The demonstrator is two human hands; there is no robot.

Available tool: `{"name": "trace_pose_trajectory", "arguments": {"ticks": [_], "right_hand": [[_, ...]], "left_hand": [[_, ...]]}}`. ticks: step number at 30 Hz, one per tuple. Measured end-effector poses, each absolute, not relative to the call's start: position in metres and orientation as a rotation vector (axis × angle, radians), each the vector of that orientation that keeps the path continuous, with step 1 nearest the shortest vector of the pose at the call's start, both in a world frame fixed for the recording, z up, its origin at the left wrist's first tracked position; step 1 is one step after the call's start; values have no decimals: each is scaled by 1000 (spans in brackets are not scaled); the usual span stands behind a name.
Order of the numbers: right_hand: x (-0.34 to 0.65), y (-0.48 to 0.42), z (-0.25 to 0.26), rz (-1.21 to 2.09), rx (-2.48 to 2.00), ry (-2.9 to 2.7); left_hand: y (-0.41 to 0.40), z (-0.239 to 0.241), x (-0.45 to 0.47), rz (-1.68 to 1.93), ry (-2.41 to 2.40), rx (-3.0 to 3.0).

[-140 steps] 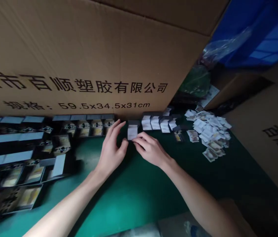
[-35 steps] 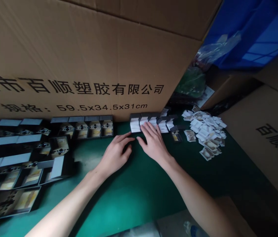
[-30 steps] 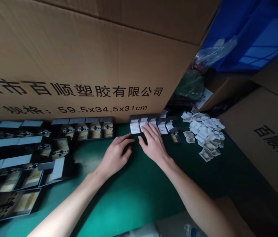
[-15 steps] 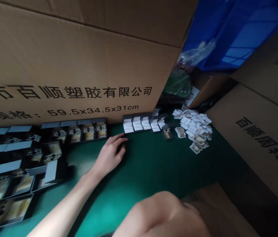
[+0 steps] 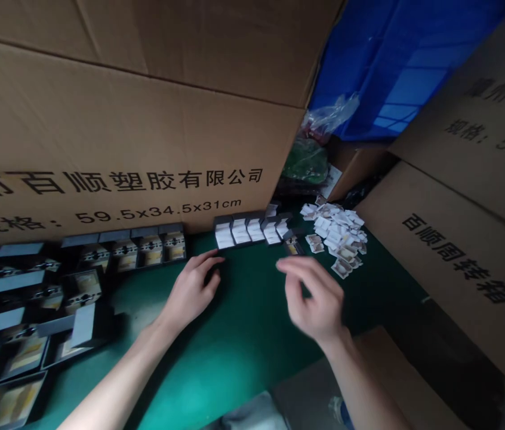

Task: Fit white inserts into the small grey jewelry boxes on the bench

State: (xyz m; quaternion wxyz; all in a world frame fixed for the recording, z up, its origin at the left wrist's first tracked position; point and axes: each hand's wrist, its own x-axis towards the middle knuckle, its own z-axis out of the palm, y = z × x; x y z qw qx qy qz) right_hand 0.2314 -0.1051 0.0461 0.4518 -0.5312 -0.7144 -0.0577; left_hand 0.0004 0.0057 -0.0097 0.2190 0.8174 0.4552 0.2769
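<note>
On my feed the white row (image 5: 239, 233), dark boxes standing open with white inserts, sits on the green table (image 5: 243, 328); I place everything by it. I see the left hand (image 5: 194, 289) at the row's near left corner, thumb and index finger apart; from here I can't tell whether a fingertip touches the end box. I have the right hand (image 5: 317, 298) in front of the row's right end, fingers bent. It is blurred, so I can't tell whether its thumb and index tip meet or pinch anything.

At the row's right end I see a small box (image 5: 293, 245) with a yellowish inside, its lid up. Further right of the row lie a loose card (image 5: 314, 243) and, just beyond it, a heap of cards (image 5: 335, 228). Left of the row, more open dark boxes (image 5: 129, 257) stand in lines. Behind the row rises a big carton (image 5: 145, 131).
</note>
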Motion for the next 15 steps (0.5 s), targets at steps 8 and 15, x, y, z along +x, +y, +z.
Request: {"name": "trace_pose_trajectory", "arguments": {"ticks": [8,15], "right_hand": [[302,-103,-22,77,-2049,-1734],[226,-147,-24,-48,-1826,-1892]], "left_hand": [[5,-4,0,899,1308,2186],[-5,6,4,841,1118,2149]]}}
